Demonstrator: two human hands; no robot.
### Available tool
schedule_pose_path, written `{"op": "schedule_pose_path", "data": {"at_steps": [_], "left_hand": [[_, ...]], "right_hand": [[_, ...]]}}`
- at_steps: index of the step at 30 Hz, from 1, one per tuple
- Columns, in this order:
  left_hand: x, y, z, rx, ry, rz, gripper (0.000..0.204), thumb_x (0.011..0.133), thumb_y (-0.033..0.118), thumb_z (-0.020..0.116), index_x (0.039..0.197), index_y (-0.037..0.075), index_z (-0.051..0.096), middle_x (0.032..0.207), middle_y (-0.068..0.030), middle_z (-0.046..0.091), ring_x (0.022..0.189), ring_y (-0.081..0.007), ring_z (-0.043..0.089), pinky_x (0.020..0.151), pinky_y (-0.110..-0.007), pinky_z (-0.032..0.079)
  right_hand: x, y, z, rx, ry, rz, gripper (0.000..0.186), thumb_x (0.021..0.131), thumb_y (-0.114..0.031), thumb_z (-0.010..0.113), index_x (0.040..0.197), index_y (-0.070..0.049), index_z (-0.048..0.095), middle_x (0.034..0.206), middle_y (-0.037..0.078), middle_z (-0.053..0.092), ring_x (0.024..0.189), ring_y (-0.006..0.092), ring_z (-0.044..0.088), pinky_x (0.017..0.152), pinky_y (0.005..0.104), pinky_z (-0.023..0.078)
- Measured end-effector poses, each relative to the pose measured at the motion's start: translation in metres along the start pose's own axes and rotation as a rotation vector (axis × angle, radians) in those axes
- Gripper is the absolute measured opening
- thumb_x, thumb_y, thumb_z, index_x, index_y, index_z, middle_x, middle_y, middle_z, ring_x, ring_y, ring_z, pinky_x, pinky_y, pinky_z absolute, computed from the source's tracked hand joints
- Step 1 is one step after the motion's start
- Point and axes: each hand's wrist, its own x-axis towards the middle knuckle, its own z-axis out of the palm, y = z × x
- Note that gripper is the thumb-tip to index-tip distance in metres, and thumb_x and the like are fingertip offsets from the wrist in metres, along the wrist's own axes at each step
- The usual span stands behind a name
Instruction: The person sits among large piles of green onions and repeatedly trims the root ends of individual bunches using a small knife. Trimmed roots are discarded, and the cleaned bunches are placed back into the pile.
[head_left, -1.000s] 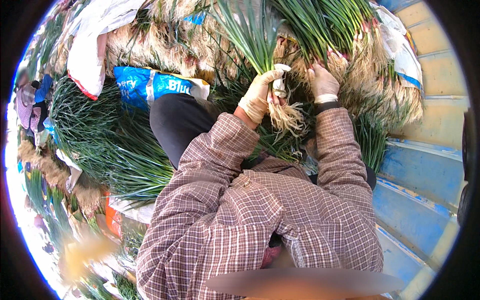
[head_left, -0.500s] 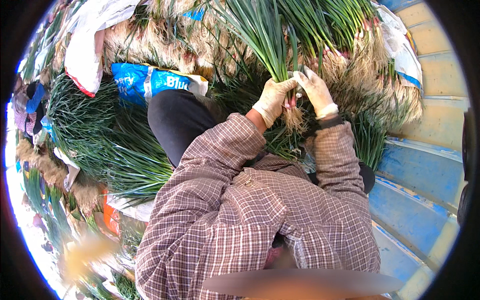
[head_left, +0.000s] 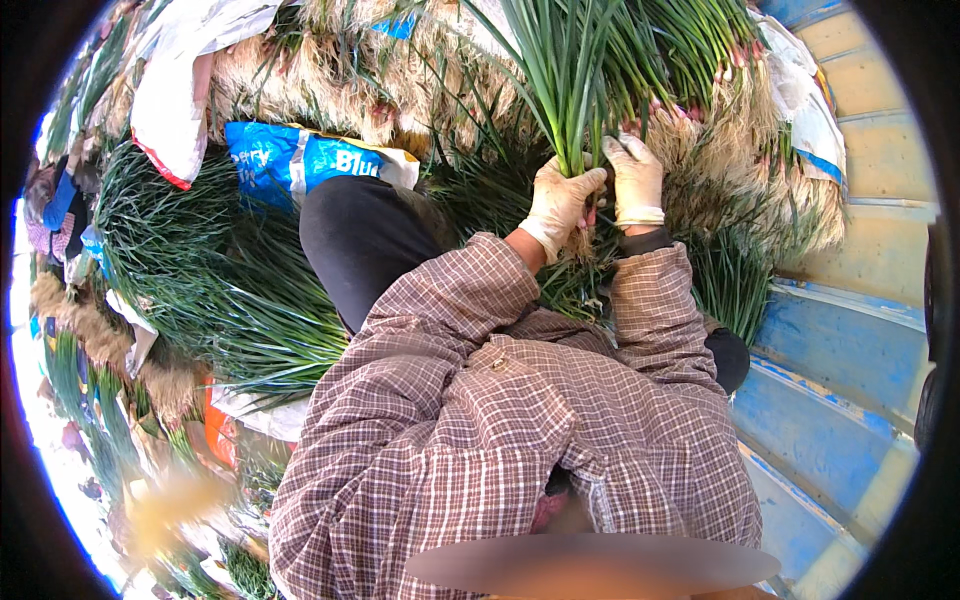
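My left hand [head_left: 563,205], in a pale glove, is closed round the lower stalks of a bunch of green onions [head_left: 568,95]. The long leaves point away from me. Some reddish-white stem ends and roots show beside the palm, partly hidden by the hand. Close against the right side of the bunch is my gloved right hand [head_left: 637,185], its fingers bent toward the stalks. What lies between those fingertips, if anything, cannot be made out.
Green onions with pale roots [head_left: 690,120] lie heaped beyond my hands. More leafy bunches [head_left: 260,320] lie to my left, near a blue plastic bag [head_left: 330,165] and a white sack [head_left: 170,120]. Blue and yellowish ridged panels [head_left: 830,320] run along the right.
The bunch has swung more upright and its leaves have shifted right. My left hand has turned, covering more of the roots. My right hand has drawn slightly away from the stems.
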Motion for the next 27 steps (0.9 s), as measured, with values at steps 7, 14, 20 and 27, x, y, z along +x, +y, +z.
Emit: {"op": "schedule_pose_path", "data": {"at_steps": [7,14,20,27], "left_hand": [[0.016,0.005,-0.007,-0.334,-0.044,-0.219,0.013,0.087,0.007,0.065,0.097,0.001,0.06,0.068,-0.0063,0.062,0.055,-0.0151,0.061,0.045,-0.025,0.049],[0.036,0.003,-0.024,-0.375,-0.116,-0.235,0.015,0.088,0.015,0.064,0.083,0.001,0.063,0.064,-0.0078,0.063,0.043,-0.0144,0.055,0.042,-0.027,0.048],[0.035,0.007,-0.027,-0.39,-0.175,-0.256,0.017,0.089,0.016,0.062,0.098,0.002,0.064,0.065,-0.0015,0.058,0.052,-0.0114,0.054,0.045,-0.025,0.047],[0.036,0.01,-0.034,-0.337,-0.143,-0.235,0.017,0.091,0.013,0.061,0.103,0.002,0.063,0.071,-0.0024,0.06,0.063,-0.0147,0.059,0.056,-0.027,0.05]], "right_hand": [[-0.051,0.007,-0.03,0.903,0.044,0.063,0.02,0.098,-0.021,0.052,0.106,-0.003,0.059,0.078,0.0,0.057,0.067,0.0114,0.055,0.066,0.0297,0.049],[-0.089,0.042,-0.112,-0.715,-0.723,0.289,0.026,0.093,-0.017,0.059,0.113,-0.002,0.065,0.099,0.008,0.068,0.084,0.0156,0.065,0.076,0.0275,0.052],[-0.023,0.02,-0.062,-0.204,-0.126,-0.178,0.031,0.097,-0.014,0.053,0.127,-0.01,0.06,0.078,-0.001,0.063,0.066,0.0033,0.053,0.059,0.0189,0.045],[0.021,-0.014,-0.024,-1.136,0.002,-0.257,0.023,0.09,-0.032,0.055,0.098,-0.011,0.06,0.086,0.012,0.065,0.08,0.0326,0.064,0.068,0.0433,0.049]]}}
